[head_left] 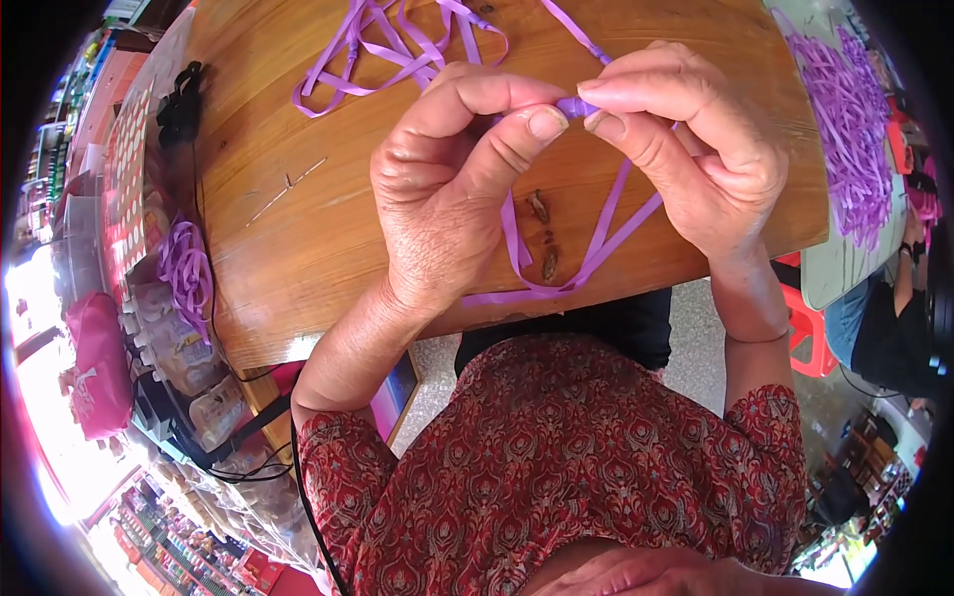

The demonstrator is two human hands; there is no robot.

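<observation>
Above the wooden table (298, 248), my left hand (442, 184) and my right hand (701, 144) meet fingertip to fingertip. Each pinches, between thumb and forefinger, one end of a short, darker purple wrapped section (573, 106) of a ribbon. From there the purple ribbon (606, 243) hangs in a loop over the table's near edge. Beyond my right fingers another length of ribbon (568, 25) with a dark purple band runs to the far edge. My fingers partly cover the wrapped section, so its exact form is unclear.
Loose purple ribbons (393, 55) lie tangled at the far side. A thin metal tool (286, 189) rests on the left. A large pile of ribbons (845, 129) covers a pale table (825, 283) at right, near a seated person (894, 328). More ribbon (186, 273) hangs at left.
</observation>
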